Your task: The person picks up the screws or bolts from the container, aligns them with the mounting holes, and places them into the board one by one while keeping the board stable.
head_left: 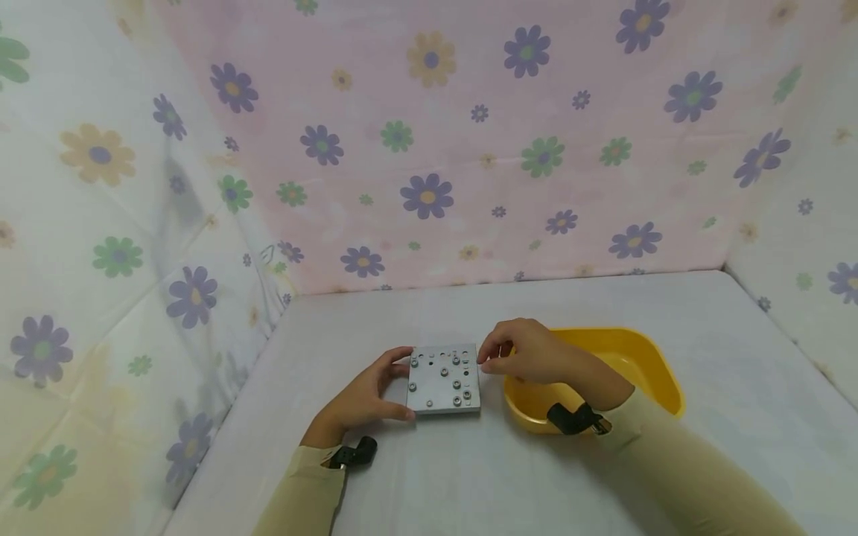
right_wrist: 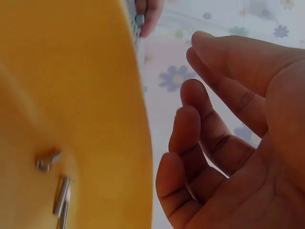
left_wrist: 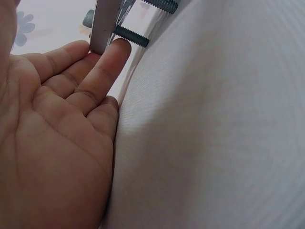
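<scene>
On a white cloth-covered table, a person's left hand grips the left edge of a square silver metal plate studded with round-headed bolts, probably steadying it, since dark threaded shanks jut underneath. The right hand, loosely bent and visibly empty, is beside the plate's right edge; a rounded yellow tray holding small silvery metal parts sits under that arm, presumably for easy reach.

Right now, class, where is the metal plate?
In the head view, the metal plate is at lower centre, between the left hand and the right hand, just left of the yellow tray.
</scene>
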Demonstrator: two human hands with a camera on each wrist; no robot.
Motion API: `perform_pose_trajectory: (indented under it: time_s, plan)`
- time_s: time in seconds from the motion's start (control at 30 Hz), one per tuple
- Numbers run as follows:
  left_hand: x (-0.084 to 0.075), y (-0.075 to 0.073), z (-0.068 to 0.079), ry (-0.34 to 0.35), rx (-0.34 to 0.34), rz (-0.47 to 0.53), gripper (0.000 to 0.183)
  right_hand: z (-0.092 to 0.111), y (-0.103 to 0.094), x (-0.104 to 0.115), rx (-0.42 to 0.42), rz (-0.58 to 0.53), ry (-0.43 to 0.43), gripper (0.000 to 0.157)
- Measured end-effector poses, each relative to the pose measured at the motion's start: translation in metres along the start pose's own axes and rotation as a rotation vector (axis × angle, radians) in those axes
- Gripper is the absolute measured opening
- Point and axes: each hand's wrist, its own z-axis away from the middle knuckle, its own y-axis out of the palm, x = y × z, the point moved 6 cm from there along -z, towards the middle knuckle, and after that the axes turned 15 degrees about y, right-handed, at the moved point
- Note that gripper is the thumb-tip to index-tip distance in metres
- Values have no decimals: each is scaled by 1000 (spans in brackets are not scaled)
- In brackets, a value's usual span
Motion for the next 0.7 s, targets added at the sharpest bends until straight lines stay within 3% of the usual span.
perform_pose_trajectory:
  time_s: [0.13, 0.4, 0.7]
  plan:
    - [2, 0, 0, 0, 4, -4, 113, 1, -9, -14, 18, 16, 66, 5]
    - [4, -1, 2, -10, -11, -23, 112, 2, -18, -33, 23, 54, 19, 5]
    - [0, 0, 0, 0, -5, -17, 113, 5, -31, -49, 15, 101, 77, 13]
